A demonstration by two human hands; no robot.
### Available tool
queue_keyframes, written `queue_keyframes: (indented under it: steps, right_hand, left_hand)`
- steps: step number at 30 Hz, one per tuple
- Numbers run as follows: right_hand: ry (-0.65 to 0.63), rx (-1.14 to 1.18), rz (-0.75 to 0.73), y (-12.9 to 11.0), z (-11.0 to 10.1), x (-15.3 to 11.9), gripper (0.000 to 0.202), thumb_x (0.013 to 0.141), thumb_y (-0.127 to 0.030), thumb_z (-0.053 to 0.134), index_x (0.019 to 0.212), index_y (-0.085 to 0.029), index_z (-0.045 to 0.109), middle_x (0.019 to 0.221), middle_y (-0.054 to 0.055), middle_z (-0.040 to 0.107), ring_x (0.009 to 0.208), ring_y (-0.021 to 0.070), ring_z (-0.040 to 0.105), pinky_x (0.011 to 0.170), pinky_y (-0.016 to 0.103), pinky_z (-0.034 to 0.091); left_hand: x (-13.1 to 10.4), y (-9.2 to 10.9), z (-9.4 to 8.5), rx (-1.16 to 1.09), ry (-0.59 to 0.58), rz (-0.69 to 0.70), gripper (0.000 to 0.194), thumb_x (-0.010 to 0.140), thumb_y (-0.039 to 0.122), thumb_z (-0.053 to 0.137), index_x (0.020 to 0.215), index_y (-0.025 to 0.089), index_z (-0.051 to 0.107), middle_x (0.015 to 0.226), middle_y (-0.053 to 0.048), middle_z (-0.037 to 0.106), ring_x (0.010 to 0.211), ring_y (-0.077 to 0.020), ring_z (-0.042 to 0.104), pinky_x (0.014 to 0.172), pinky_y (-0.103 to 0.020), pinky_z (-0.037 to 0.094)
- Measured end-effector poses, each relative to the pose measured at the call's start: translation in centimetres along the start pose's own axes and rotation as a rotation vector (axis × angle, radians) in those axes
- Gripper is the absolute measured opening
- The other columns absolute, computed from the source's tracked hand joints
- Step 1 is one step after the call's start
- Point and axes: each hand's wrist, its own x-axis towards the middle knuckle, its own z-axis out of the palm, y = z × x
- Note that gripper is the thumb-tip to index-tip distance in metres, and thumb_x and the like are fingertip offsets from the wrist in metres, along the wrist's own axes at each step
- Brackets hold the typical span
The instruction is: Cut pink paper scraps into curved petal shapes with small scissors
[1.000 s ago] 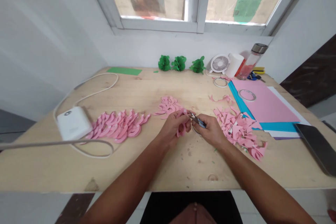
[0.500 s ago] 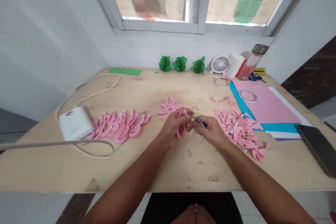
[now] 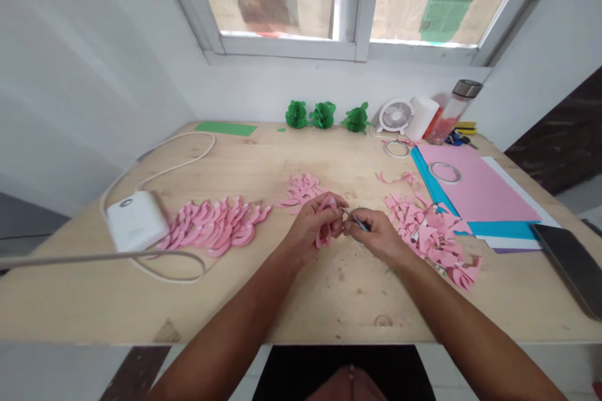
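My left hand (image 3: 313, 225) is closed on a curved pink paper cutout (image 3: 324, 236), held up over the middle of the table. Facing it, my right hand (image 3: 374, 230) grips a small pair of scissors (image 3: 358, 222), whose blades point left and meet the paper at my left fingertips. The exact spot where blade and paper touch is partly hidden by fingers. Just beyond my left hand lies a small pile of pink cutouts (image 3: 301, 189). Further left, overlapping rows of curved pink pieces (image 3: 221, 225) are spread out. Pink paper scraps (image 3: 433, 232) lie heaped beside my right hand.
A white power bank (image 3: 135, 220) with a looping cable sits left. Pink, blue and white sheets (image 3: 484, 191), a metal ring (image 3: 444, 171) and a dark phone (image 3: 569, 266) lie right. Green paper ornaments (image 3: 322, 115), a small fan (image 3: 396, 116) and a bottle (image 3: 455, 111) line the back.
The scissor blades have closed together somewhat at the paper. Both hands stay in nearly the same place, and the things on the table have not moved.
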Motion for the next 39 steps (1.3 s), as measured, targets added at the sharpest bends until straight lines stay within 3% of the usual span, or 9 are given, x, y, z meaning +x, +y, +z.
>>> queue_keyframes:
  steps: [15, 39]
  right_hand:
    - [-0.023, -0.066, -0.015, 0.09, -0.14, -0.01, 0.023, 0.080, -0.031, 0.052, 0.064, -0.016, 0.061, 0.068, 0.002, 0.061, 0.067, 0.0133, 0.054, 0.059, 0.023, 0.038]
    - [-0.022, -0.069, -0.021, -0.04, -0.14, -0.04, 0.023, 0.080, -0.030, 0.051, 0.065, -0.016, 0.062, 0.066, 0.001, 0.060, 0.065, 0.0127, 0.053, 0.059, 0.024, 0.038]
  left_hand:
    - [-0.02, 0.01, -0.44, 0.081, -0.046, 0.016, 0.012, 0.065, 0.018, 0.059, 0.076, 0.015, 0.057, 0.045, 0.005, 0.047, 0.040, -0.0071, 0.042, 0.042, -0.020, 0.028]
    - [-0.14, -0.06, -0.37, 0.112, -0.010, 0.007, 0.014, 0.067, 0.020, 0.061, 0.079, 0.016, 0.055, 0.043, 0.005, 0.048, 0.039, -0.0070, 0.040, 0.040, -0.019, 0.026]
